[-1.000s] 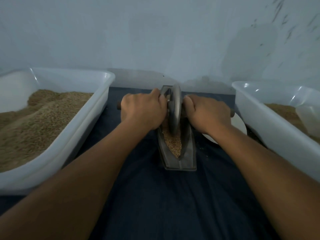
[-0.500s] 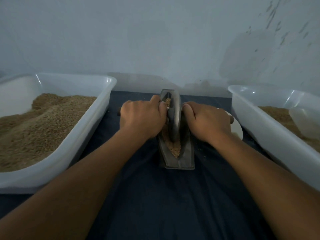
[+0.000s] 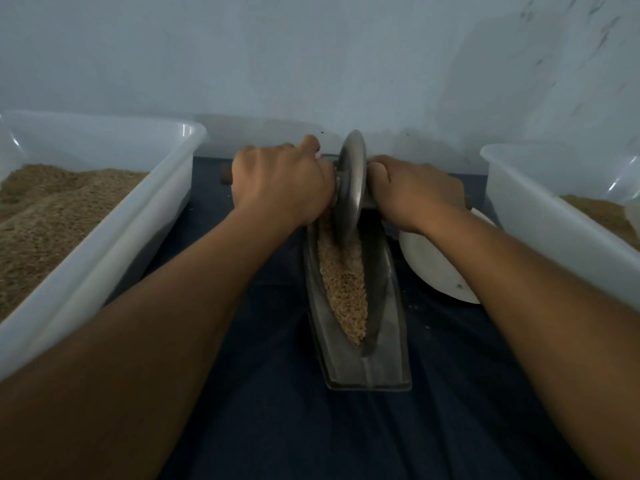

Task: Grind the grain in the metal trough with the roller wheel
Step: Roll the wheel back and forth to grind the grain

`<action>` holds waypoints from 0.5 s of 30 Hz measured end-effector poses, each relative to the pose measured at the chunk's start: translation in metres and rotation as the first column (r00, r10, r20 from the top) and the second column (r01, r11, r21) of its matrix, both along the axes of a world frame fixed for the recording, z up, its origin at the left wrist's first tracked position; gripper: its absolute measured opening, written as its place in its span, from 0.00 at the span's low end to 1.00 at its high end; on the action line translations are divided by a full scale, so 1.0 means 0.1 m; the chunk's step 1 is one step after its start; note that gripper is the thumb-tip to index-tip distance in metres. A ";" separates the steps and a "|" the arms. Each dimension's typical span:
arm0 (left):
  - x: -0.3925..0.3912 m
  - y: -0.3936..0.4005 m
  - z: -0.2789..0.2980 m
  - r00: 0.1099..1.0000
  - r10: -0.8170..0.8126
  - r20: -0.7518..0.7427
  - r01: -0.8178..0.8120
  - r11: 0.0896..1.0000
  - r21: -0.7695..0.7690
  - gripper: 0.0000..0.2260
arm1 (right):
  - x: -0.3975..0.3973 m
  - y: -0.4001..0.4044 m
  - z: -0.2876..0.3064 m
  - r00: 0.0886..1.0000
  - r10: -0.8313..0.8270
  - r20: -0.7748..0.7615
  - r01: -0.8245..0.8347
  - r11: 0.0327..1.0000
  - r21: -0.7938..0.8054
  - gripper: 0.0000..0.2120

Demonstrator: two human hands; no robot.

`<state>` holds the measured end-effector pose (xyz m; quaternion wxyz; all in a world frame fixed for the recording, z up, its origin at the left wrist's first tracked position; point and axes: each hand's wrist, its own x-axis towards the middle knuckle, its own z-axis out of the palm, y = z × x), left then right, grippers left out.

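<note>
A narrow boat-shaped metal trough (image 3: 388,344) lies lengthwise on the dark blue cloth, holding a strip of brown grain (image 3: 344,289). A metal roller wheel (image 3: 351,188) stands upright in the far part of the trough. My left hand (image 3: 280,188) grips the wheel's axle handle on the left side, whose wooden end pokes out beyond my knuckles. My right hand (image 3: 415,195) grips the handle on the right side. Both forearms reach forward over the cloth.
A large white plastic tub (image 3: 104,237) full of brown grain stands on the left. Another white tub (image 3: 554,230) with grain stands on the right. A white plate (image 3: 433,265) lies between the trough and the right tub. A pale wall rises just behind.
Both hands have pushed the wheel away toward the far end of the trough, uncovering more grain in its near part. The view has shifted closer.
</note>
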<state>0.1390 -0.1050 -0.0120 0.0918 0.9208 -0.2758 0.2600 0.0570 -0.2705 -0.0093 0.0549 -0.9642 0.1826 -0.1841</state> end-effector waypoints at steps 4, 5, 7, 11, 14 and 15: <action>0.13 -0.02 0.02 0.994 0.018 -0.110 -0.022 0.999 -0.039 0.22 | 0.14 -0.03 0.10 1.000 0.021 0.002 -0.021 0.999 -0.035 0.23; 0.16 -0.02 0.03 0.987 0.025 -0.162 -0.033 0.998 -0.052 0.22 | 0.18 -0.02 0.14 1.000 0.027 0.006 -0.027 0.999 -0.046 0.23; 0.21 -0.02 0.05 0.969 0.032 -0.243 -0.052 0.996 -0.076 0.21 | 0.26 -0.02 0.19 1.000 0.031 0.004 -0.030 0.997 -0.073 0.23; 0.24 -0.05 0.07 0.972 0.029 -0.232 -0.046 0.996 -0.071 0.20 | 0.32 -0.06 0.23 0.999 -0.001 -0.034 -0.002 0.998 -0.068 0.24; 0.25 -0.15 0.11 0.995 0.018 -0.101 -0.021 1.000 -0.022 0.21 | 0.30 -0.14 0.18 0.995 -0.006 -0.096 0.008 1.000 0.027 0.23; 0.25 -0.18 0.13 0.998 0.013 -0.055 -0.013 1.000 0.003 0.21 | 0.29 -0.17 0.16 0.993 0.007 -0.119 -0.001 0.999 0.052 0.20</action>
